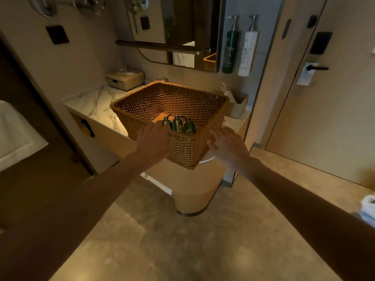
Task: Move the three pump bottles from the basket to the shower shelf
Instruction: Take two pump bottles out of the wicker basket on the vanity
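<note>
A brown wicker basket (182, 151) stands on the vanity counter, its near corner jutting over the edge. Three dark green pump bottles (179, 124) lie side by side in its near part, against the front wall. My left hand (153, 141) is spread open at the basket's near rim, fingertips close to the leftmost bottle. My right hand (228, 146) is open too, fingers apart, beside the basket's right front wall. Neither hand holds anything. No shower shelf is in view.
A marble counter (91, 102) carries a beige box (124, 79) at the back and a tissue holder (238, 105) on the right. Two pump bottles (239, 43) hang on the wall beside a mirror. A door (324, 98) is at right.
</note>
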